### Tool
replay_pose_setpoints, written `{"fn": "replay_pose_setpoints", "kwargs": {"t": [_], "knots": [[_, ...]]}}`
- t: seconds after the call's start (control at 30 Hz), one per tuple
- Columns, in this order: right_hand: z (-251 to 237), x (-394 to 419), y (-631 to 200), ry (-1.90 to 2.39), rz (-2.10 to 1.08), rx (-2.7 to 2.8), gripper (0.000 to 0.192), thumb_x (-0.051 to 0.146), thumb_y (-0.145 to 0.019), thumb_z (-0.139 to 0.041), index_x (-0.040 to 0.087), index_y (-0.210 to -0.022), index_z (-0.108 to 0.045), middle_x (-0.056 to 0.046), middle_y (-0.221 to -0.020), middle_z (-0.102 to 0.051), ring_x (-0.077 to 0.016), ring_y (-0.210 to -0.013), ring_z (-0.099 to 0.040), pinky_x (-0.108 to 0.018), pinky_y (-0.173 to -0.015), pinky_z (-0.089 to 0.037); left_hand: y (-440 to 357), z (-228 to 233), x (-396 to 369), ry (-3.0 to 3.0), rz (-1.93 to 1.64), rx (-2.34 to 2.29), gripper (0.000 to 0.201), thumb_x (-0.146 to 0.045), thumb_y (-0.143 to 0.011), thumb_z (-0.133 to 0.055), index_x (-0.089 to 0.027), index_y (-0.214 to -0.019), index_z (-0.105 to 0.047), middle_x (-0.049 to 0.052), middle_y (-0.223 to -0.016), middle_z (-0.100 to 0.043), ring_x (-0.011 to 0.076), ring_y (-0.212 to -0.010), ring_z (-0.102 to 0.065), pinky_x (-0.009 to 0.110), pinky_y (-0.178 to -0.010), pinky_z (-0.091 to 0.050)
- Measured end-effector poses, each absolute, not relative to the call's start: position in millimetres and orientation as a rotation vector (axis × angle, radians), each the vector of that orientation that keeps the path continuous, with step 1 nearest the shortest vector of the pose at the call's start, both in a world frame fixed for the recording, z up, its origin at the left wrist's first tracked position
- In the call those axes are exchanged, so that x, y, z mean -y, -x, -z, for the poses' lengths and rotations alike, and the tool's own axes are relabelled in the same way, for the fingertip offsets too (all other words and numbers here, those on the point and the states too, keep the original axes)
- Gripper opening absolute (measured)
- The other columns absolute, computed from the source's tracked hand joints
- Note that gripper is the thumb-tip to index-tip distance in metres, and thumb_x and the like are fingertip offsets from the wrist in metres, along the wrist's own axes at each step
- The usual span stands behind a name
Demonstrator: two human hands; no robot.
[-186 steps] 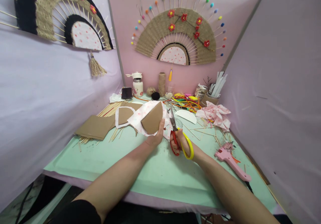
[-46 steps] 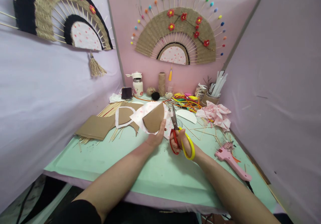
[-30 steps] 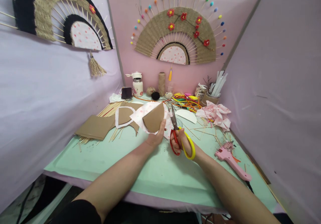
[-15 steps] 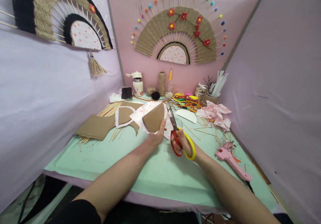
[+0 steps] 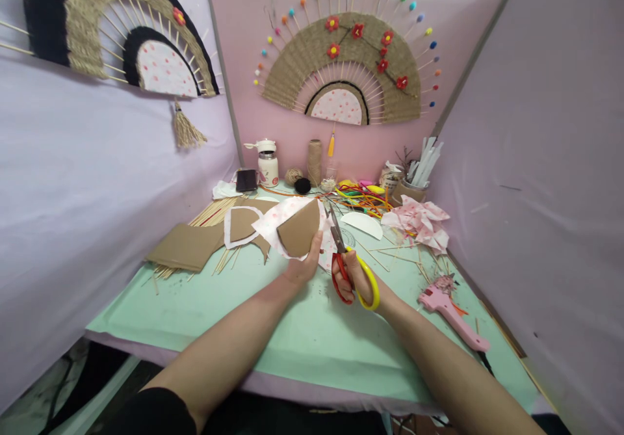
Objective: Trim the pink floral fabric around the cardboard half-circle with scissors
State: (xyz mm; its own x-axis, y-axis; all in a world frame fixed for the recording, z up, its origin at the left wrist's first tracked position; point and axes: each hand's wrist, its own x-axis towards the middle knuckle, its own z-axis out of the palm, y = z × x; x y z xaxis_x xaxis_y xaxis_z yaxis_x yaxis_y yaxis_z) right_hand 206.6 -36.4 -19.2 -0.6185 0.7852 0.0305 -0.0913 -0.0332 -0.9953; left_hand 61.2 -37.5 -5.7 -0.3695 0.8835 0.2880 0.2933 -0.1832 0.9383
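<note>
A: Where is the piece being worked on, relative to the hands?

B: The left hand (image 5: 303, 264) is clamped on the near edge of a brown cardboard half-round (image 5: 298, 231), thumb on its face, holding it tilted up above the green table (image 5: 302, 337). Spotted white fabric (image 5: 277, 217) lies behind the cardboard and sticks out around its rim.

A: And the other hand?

B: The right hand (image 5: 359, 277) sits just right of the left, fingers closed through the loops of the red and yellow scissors (image 5: 347, 263). The blades point away and up, their tips just beside the right edge of the fabric; whether they bite into it cannot be told.

A: What about containers?

B: At the far right a brown cup (image 5: 407, 192) holds a bunch of white sticks (image 5: 424, 157). A white jar (image 5: 268, 164) with its lid on stands at the far left, next to a dark phone (image 5: 246, 180); its contents are hidden. Between them stand a tall twine spool (image 5: 314, 160) and a twine ball (image 5: 293, 176).

A: Anything nearer?

B: A pink glue gun (image 5: 451, 316) lies on the table right of the right hand, well apart from it. Flat cardboard sheets (image 5: 184, 246) rest on bamboo skewers at the left.
</note>
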Motion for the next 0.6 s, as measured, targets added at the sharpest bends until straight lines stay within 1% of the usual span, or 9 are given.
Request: {"fn": "replay_pose_setpoints", "kwargs": {"t": [0.13,0.3,0.43,0.6], "knots": [[20.5,36.0,-206.9,0.733,-1.728,1.605,0.058,0.075,-0.083,-0.028,0.02,-0.077,-0.046,0.008,-0.043,-0.035,-0.0077,-0.031,-0.032,-0.022,-0.034,-0.034,-61.3,7.0,36.5,-1.376,-1.607,-1.593,0.045,-0.059,-0.081,-0.043,-0.024,-0.053,-0.05,0.006,-0.07,-0.065,0.0191,-0.071,-0.063,0.033,-0.082,-0.048],[21.1,36.0,-206.9,0.735,-1.712,1.62,0.057,0.074,-0.084,-0.028,0.02,-0.077,-0.047,0.008,-0.043,-0.035,-0.0082,-0.031,-0.033,-0.023,-0.034,-0.034,-61.3,6.4,36.5,-1.392,-1.607,-1.597,0.044,-0.057,-0.082,-0.042,-0.024,-0.054,-0.049,0.006,-0.068,-0.064,0.0185,-0.067,-0.062,0.033,-0.079,-0.049],[20.8,36.2,-206.4,0.736,-1.718,1.604,0.057,0.074,-0.083,-0.028,0.02,-0.077,-0.047,0.008,-0.044,-0.036,-0.0082,-0.032,-0.033,-0.023,-0.034,-0.034,-61.4,4.6,37.3,-1.361,-1.585,-1.591,0.043,-0.057,-0.082,-0.043,-0.023,-0.056,-0.05,0.008,-0.077,-0.067,0.018,-0.066,-0.062,0.031,-0.073,-0.051],[19.4,36.8,-205.8,0.712,-1.719,1.597,0.057,0.075,-0.082,-0.03,0.02,-0.076,-0.046,0.008,-0.044,-0.036,-0.0083,-0.032,-0.033,-0.023,-0.034,-0.034,-61.7,3.2,37.7,-1.349,-1.568,-1.6,0.044,-0.058,-0.081,-0.044,-0.023,-0.056,-0.05,0.009,-0.078,-0.067,0.0182,-0.066,-0.063,0.031,-0.072,-0.051]]}}
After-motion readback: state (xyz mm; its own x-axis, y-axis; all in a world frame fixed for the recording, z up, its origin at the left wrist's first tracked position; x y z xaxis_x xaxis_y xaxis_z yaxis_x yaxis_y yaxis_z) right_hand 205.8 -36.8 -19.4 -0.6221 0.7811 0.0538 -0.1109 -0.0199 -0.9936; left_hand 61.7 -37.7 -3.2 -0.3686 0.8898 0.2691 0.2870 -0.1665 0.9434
